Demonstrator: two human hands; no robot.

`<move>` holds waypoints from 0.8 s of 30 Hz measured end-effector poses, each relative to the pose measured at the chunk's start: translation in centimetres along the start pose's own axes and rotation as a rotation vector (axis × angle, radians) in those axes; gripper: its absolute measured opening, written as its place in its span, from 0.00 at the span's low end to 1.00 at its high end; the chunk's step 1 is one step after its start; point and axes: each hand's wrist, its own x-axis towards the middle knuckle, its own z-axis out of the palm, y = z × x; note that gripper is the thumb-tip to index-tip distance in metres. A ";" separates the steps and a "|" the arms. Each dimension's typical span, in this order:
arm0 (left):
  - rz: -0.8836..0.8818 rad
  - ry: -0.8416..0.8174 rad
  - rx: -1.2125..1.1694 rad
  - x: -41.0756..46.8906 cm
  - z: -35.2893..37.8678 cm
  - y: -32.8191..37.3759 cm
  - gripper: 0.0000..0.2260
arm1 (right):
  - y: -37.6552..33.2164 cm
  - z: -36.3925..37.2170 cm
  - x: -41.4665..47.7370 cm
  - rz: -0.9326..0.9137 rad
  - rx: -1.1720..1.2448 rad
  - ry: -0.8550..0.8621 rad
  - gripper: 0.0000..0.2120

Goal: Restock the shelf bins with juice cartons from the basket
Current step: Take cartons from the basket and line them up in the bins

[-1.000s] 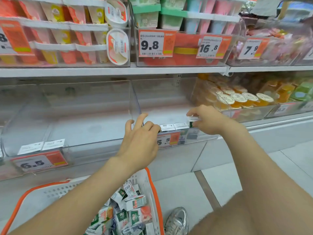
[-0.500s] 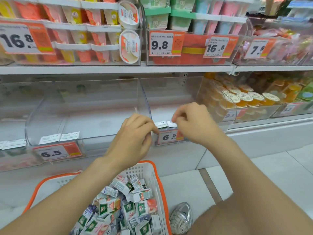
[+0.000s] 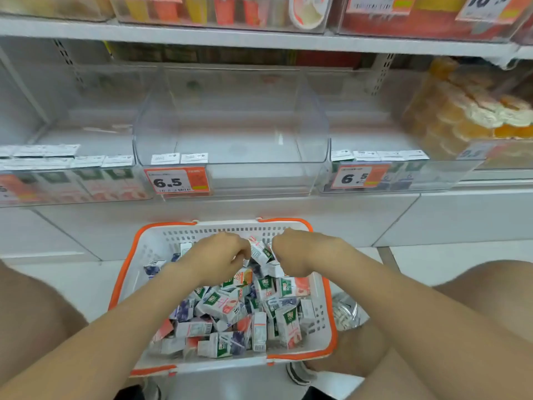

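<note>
A white basket with an orange rim (image 3: 331,321) stands on the floor below the shelf, heaped with small juice cartons (image 3: 227,307). Both hands are down at its far end. My left hand (image 3: 219,255) curls its fingers around a white carton (image 3: 259,251) that stands up between the hands. My right hand (image 3: 297,252) is closed as a fist over another carton (image 3: 275,268). Above, the middle clear bin (image 3: 230,174) holds two cartons (image 3: 178,158) at its front left. The right bin (image 3: 438,183) has a front row of cartons (image 3: 377,155). The left bin (image 3: 17,202) holds several cartons too.
Orange price tags reading 6.5 (image 3: 176,181) hang on the bin fronts. A bin of orange jelly cups (image 3: 476,119) sits at the far right, and stocked bins fill the upper shelf (image 3: 259,39). A shoe (image 3: 346,313) rests right of the basket; my knees flank it.
Both hands have dropped from the front of the right bin down into the basket and closed on cartons. The view has tilted downward.
</note>
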 end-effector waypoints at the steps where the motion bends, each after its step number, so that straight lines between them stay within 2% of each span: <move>1: -0.035 -0.039 -0.001 0.0 1.1 -0.8 0.12 | 0.1 0.9 0.9 0.007 -0.021 -0.024 0.15; 6: -0.149 -0.235 -0.070 -0.1 6.4 -3.5 0.12 | 0.6 5.7 4.6 0.034 -0.158 -0.104 0.09; 7: -0.160 -0.263 -0.074 -0.1 7.5 -3.9 0.13 | 0.8 6.5 5.2 0.022 -0.184 -0.108 0.13; 10: -0.181 -0.368 -0.073 -0.4 10.5 -4.5 0.15 | 1.8 9.1 7.2 -0.031 -0.280 -0.067 0.33; 12: -0.178 -0.414 -0.067 -0.7 12.0 -4.5 0.18 | 2.2 10.3 8.2 -0.065 -0.390 -0.082 0.40; 15: -0.159 -0.433 -0.068 -0.8 12.8 -4.5 0.21 | 2.3 11.4 8.8 -0.087 -0.447 -0.130 0.36; 18: -0.163 -0.490 -0.046 -0.9 13.0 -4.6 0.32 | 2.3 11.1 9.1 -0.110 -0.441 -0.110 0.31; 20: -0.141 -0.493 0.025 -1.0 13.1 -4.4 0.36 | 2.4 10.2 9.2 -0.103 -0.399 -0.095 0.30; 24: -0.128 -0.443 0.086 -1.1 13.3 -4.0 0.32 | 3.0 9.1 8.9 -0.078 -0.303 -0.041 0.38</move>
